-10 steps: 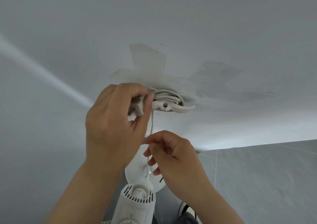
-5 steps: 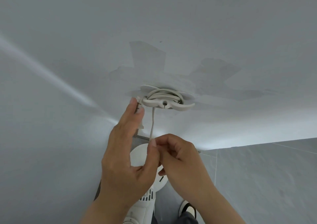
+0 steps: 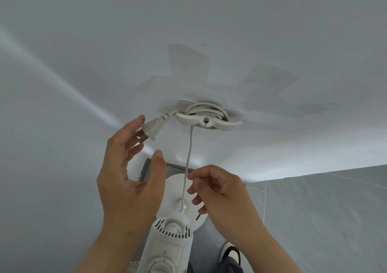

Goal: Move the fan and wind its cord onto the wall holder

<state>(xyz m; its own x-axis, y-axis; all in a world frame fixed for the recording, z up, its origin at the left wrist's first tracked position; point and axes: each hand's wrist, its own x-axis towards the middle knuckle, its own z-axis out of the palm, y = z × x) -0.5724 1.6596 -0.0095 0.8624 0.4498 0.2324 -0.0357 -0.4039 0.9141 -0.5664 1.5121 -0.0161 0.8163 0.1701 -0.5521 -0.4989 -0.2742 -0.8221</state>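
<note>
A white cord holder (image 3: 206,119) is fixed to the pale wall, with the fan's white cord (image 3: 204,109) coiled around it. The plug (image 3: 151,127) sticks out to the holder's left. My left hand (image 3: 130,174) is open, its fingertips touching the plug. A straight run of cord (image 3: 188,164) drops from the holder to the white fan (image 3: 169,241) standing below. My right hand (image 3: 219,191) pinches that run loosely between thumb and forefinger near the fan's round base (image 3: 180,191).
The wall (image 3: 83,63) shows patched paint marks above the holder. Grey floor tiles (image 3: 324,220) lie at the lower right. A dark square panel (image 3: 150,171) sits behind the fan base. My shoe (image 3: 230,254) shows near the bottom edge.
My left hand has come off the holder and dropped lower, opening up and leaving the plug hanging free at the holder's left. My right hand stays on the hanging cord.
</note>
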